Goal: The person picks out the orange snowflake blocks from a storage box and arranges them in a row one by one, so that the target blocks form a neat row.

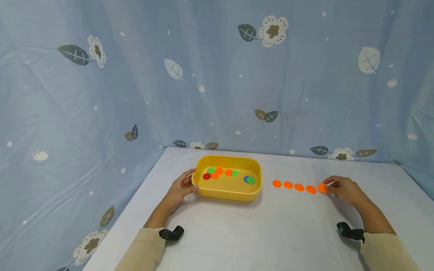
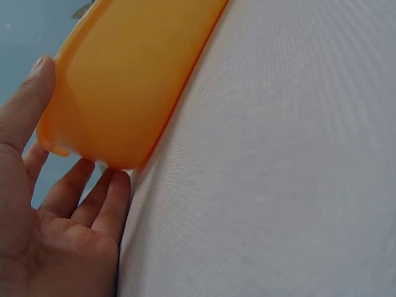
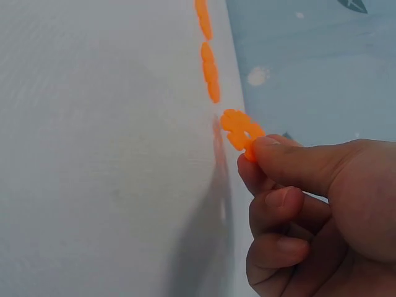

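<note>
"Clamped between the thumb and forefinger of the right hand [image 1: 345,190] is an orange flower [image 3: 236,125]; it tilts up from the table [image 1: 271,229], showing its notched face to the right wrist view."

"Where is it, then?"

"At the right end of a row of four more orange flowers [image 1: 299,187]; those lie flat with small gaps between them, and the pinched one is just beside the last; whether it touches the table, I cannot tell."

"And the left hand [image 1: 179,191]?"

"Closed on the left end of a yellow tub [image 1: 227,194]; thumb on the side near the rim, fingers against the end wall."

"What lies inside?"

"A red flower [image 1: 207,176] at the left, a green flower [image 1: 211,170] behind it, three orange ones towards the middle, another green one beside those; at the right, a further green one overlaps a blue flower [image 1: 245,179]."

"Farther out?"

"Black cameras [image 1: 171,234] at both wrists, beige sleeves [image 1: 144,248] behind them; beyond the table, a blue curtain [image 1: 217,82] printed with blossoms and leaves."
</note>
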Motion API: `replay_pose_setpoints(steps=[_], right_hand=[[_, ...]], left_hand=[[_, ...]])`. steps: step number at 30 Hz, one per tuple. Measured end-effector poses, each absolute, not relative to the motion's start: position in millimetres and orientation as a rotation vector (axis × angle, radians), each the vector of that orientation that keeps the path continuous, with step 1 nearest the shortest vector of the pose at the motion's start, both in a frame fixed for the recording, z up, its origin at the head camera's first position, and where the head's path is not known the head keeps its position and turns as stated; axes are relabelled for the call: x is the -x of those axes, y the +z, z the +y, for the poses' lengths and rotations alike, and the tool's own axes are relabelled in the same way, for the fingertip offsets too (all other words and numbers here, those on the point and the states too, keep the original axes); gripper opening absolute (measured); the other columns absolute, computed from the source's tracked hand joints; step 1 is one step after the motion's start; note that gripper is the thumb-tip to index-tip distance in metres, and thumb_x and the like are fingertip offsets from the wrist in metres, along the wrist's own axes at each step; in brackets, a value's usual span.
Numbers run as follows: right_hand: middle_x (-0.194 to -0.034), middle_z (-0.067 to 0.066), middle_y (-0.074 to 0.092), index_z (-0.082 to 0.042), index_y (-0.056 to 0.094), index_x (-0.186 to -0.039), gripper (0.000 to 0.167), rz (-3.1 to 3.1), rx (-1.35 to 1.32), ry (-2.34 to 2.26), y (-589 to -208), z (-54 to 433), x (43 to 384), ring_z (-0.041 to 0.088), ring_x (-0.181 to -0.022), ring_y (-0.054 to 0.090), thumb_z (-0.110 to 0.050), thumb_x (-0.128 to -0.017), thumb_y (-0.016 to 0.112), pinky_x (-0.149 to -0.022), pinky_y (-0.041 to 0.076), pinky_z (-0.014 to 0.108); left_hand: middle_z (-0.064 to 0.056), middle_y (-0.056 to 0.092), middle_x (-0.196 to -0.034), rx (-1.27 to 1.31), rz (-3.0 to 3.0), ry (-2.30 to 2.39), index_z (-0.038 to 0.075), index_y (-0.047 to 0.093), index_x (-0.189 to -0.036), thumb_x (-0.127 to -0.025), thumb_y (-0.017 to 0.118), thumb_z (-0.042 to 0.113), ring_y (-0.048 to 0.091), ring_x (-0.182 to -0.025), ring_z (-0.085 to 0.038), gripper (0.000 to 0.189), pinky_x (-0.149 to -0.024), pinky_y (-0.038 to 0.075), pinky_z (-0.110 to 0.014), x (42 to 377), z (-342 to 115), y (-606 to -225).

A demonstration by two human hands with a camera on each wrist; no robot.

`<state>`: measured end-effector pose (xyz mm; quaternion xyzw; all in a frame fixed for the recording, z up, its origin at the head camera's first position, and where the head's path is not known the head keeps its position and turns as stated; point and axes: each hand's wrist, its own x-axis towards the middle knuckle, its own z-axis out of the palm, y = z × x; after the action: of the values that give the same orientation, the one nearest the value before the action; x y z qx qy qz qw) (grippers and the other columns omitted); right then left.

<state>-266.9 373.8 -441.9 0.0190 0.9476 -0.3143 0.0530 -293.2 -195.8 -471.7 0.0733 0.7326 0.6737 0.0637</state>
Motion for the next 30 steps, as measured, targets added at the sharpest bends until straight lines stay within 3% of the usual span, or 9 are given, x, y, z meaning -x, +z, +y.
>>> replay_pose_setpoints(steps=[9, 20, 30], right_hand=[[-0.106, 0.025, 0.059, 0.006, 0.059, -0.115, 0.028, 2.887, -0.127, -0.887, -452.2, 377.0, 269.5, 0.033, -0.088, 0.054, -0.009, -0.092, 0.061, -0.072, 0.053, 0.041], [-0.101, 0.024, 0.058, 0.009, 0.060, -0.111, 0.026, 2.912, -0.105, -0.850, -453.9, 376.4, 270.8, 0.035, -0.089, 0.052, -0.008, -0.092, 0.061, -0.078, 0.050, 0.049], [-0.098, 0.020, 0.059, 0.005, 0.062, -0.109, 0.022, 2.917, -0.019, -0.793, -437.4, 367.2, 279.4, 0.029, -0.081, 0.054, -0.008, -0.092, 0.063, -0.068, 0.053, 0.039]], left_hand=[[-0.011, 0.043, -0.148, -0.220, 2.210, 2.041, 0.022, 0.043, -0.146, -0.085, 0.075, 0.008, 0.042, -0.134, -0.026, 0.071, -0.105, 0.039, -0.034, 293.1, -196.5, -473.1], [-0.010, 0.044, -0.148, -0.214, 2.204, 2.044, 0.022, 0.043, -0.145, -0.087, 0.073, 0.006, 0.043, -0.133, -0.026, 0.068, -0.105, 0.039, -0.034, 290.7, -196.0, -470.8], [-0.011, 0.043, -0.148, -0.219, 2.210, 2.038, 0.024, 0.044, -0.145, -0.086, 0.074, 0.006, 0.043, -0.133, -0.026, 0.068, -0.105, 0.039, -0.035, 290.5, -195.4, -470.2]])
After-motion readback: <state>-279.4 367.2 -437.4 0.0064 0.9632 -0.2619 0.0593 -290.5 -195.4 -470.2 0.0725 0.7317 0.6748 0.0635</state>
